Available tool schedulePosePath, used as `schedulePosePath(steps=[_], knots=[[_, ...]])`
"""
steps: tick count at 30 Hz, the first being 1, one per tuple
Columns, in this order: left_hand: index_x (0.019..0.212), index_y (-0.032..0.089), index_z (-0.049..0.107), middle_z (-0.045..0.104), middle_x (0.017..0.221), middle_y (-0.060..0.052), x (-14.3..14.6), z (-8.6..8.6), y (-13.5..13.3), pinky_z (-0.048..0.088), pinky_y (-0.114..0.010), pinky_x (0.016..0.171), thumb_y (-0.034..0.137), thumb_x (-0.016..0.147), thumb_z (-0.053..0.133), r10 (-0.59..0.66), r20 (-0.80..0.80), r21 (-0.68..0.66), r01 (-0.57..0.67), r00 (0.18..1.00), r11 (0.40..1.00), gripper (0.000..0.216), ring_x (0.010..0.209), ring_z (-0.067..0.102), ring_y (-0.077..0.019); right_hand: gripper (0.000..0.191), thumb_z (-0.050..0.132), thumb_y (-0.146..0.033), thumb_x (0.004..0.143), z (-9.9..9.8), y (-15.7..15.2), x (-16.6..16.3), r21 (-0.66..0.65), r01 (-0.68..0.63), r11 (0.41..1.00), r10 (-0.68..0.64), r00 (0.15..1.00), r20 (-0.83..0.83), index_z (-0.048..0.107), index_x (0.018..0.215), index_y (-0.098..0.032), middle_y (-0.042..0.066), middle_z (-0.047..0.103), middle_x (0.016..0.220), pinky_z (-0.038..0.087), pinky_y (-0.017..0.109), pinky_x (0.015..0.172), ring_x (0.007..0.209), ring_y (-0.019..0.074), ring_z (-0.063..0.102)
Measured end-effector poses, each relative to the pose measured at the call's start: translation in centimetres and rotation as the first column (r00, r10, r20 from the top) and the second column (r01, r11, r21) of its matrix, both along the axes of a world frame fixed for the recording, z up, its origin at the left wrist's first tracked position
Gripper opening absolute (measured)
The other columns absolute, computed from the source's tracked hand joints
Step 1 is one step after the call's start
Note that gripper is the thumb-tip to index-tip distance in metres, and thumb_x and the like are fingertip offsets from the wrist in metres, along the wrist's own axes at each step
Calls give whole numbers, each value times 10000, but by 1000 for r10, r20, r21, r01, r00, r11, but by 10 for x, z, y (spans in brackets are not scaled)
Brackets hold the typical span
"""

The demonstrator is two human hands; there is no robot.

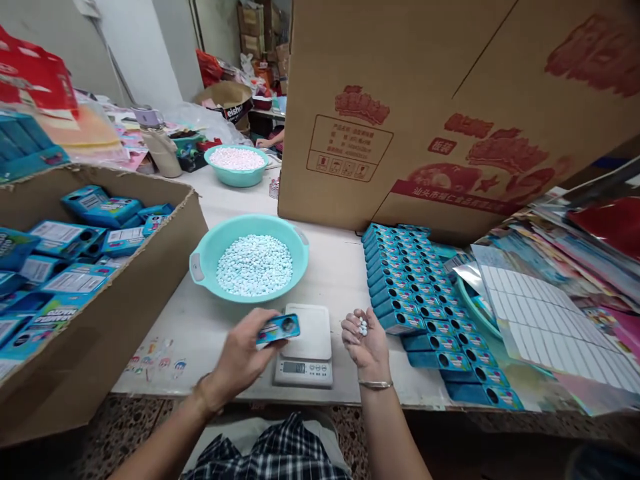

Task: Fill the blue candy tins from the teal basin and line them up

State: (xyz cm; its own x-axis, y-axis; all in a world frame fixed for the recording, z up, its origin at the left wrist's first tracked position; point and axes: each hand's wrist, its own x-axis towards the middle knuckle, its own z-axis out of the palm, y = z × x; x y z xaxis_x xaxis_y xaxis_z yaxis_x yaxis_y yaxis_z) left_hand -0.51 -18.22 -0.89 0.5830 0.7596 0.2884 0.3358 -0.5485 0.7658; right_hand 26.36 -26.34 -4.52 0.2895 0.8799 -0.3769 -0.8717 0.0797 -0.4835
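My left hand [243,353] grips a small blue box [278,329] with a round hole in its face, held just left of a white digital scale [306,347]. My right hand [364,340] is cupped palm up right of the scale, with a few small white tablets [363,326] lying in it. Behind the scale stands a teal basin [203,257] full of pale tablets. Rows of the same blue boxes [420,293] lie side by side to the right of my right hand.
An open cardboard carton [125,313] with blue boxes fills the left. A large printed carton [450,113] stands behind the rows. A second teal basin [236,175] of white tablets sits farther back. Sticker sheets [540,320] and glossy packaging lie at right. Someone's hand [267,141] shows far back.
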Motion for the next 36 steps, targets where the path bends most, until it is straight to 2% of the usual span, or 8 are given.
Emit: schedulePosePath(steps=[4, 7, 11, 15, 19, 23, 29, 36], knots=[[1114, 218, 581, 642, 990, -61, 57, -10, 7, 523, -343, 789, 282, 853, 622, -99, -95, 24, 102, 990, 995, 272, 912, 629, -215, 250, 690, -386, 785, 13, 6, 7, 43, 52, 998, -51, 998, -25, 544, 729, -192, -52, 395, 594, 269, 156, 399, 473, 61, 353], [1210, 207, 545, 635, 1085, -90, 72, -17, 10, 535, -392, 837, 311, 833, 652, -103, -148, 16, 106, 984, 994, 406, 998, 632, -248, 206, 654, -302, 815, 22, 12, 9, 76, 75, 994, -72, 996, -44, 516, 710, -190, -67, 359, 576, 247, 150, 384, 444, 49, 305], [1484, 219, 248, 463, 1421, -161, 48, -6, 7, 462, -470, 1029, 377, 770, 736, 40, 51, 6, -41, 998, 999, 879, 1296, 480, -301, 174, 596, -236, 848, 34, 25, 4, 82, 59, 995, -54, 996, -64, 498, 712, -188, -72, 345, 574, 247, 138, 375, 433, 45, 299], [1440, 246, 355, 552, 1340, -121, 6, 7, 3, 497, -450, 993, 358, 794, 721, 305, 211, -94, -291, 929, 952, 751, 1229, 547, -278, 187, 558, -240, 874, 46, 42, -9, 56, 43, 998, -37, 995, -97, 475, 715, -186, -63, 393, 611, 253, 127, 371, 442, 37, 329], [1360, 243, 470, 623, 1237, -91, -16, 2, -5, 518, -427, 962, 336, 799, 718, 395, 217, -203, -354, 893, 913, 620, 1161, 595, -258, 231, 547, -279, 881, 57, 54, -26, 18, 52, 998, -51, 998, -40, 438, 696, -195, -76, 358, 588, 243, 148, 360, 423, 39, 311], [1335, 250, 493, 621, 1261, -81, -5, -4, -6, 495, -427, 996, 310, 801, 720, 251, 167, -184, -220, 953, 958, 583, 1171, 585, -242, 258, 566, -323, 866, 63, 59, -43, -23, 129, 991, -127, 987, 96, 418, 691, -205, -87, 327, 565, 238, 167, 363, 414, 45, 299], [1352, 217, 465, 574, 1310, -100, 47, -8, 8, 428, -452, 1065, 287, 772, 741, -91, 51, 34, 89, 995, 995, 646, 1233, 515, -258, 262, 590, -358, 844, 60, 59, -61, -12, 272, 962, -257, 920, 295, 447, 693, -198, -79, 365, 583, 330, 183, 442, 467, 50, 373], [1230, 204, 535, 639, 1134, -74, 79, -6, 13, 464, -426, 907, 242, 753, 723, -144, -111, 59, 151, 983, 987, 514, 1058, 576, -262, 297, 548, -394, 877, 57, 61, -74, 56, 328, 943, -310, 806, 504, 470, 673, -193, -64, 400, 583, 347, 201, 483, 493, 64, 393]])
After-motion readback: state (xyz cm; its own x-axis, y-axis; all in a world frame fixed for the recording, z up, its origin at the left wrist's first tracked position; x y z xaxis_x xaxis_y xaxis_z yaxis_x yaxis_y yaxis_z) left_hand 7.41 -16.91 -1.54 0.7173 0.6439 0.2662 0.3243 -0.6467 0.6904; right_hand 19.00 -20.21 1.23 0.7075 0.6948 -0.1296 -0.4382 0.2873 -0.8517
